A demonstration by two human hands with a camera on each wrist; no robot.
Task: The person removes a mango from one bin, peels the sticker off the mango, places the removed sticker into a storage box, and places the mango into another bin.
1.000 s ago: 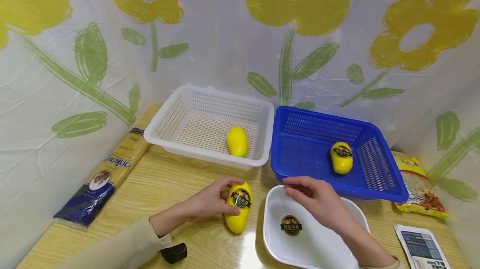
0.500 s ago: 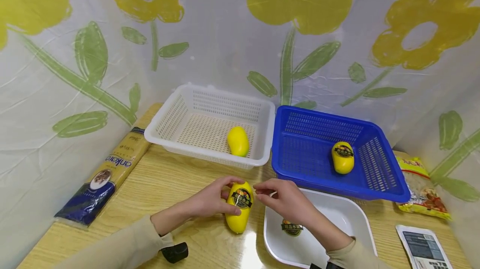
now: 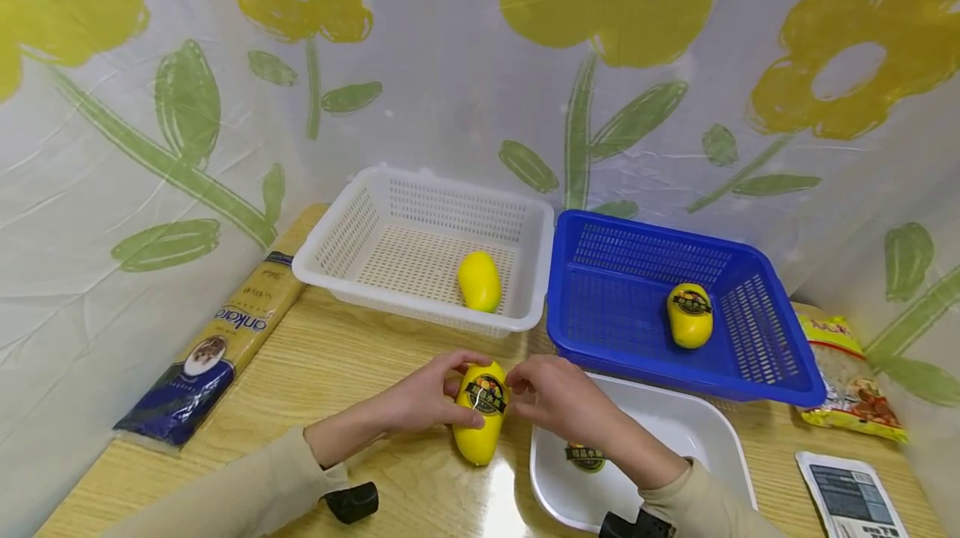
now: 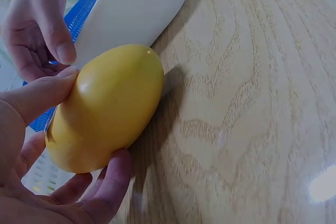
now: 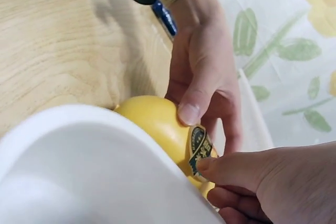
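Observation:
A yellow mango stands out on the table in front of me, a dark round sticker on its upper face. My left hand grips it from the left, thumb on one side and fingers round the other. At its right edge is my right hand, fingers curled in. The right wrist view has the right thumb on the sticker's edge, with the fingers bent beneath; they pinch at that edge. A second sticker lies in the white tray, partly behind my right forearm.
At the back, a white basket holds a plain mango; beside it a blue basket holds a stickered mango. An ankara packet lies left. A yellow food bag and a white pouch lie right.
My right hand has come left from over the white tray to the mango's right side, and its fingers have closed in at the sticker. My left hand keeps its grip on the mango.

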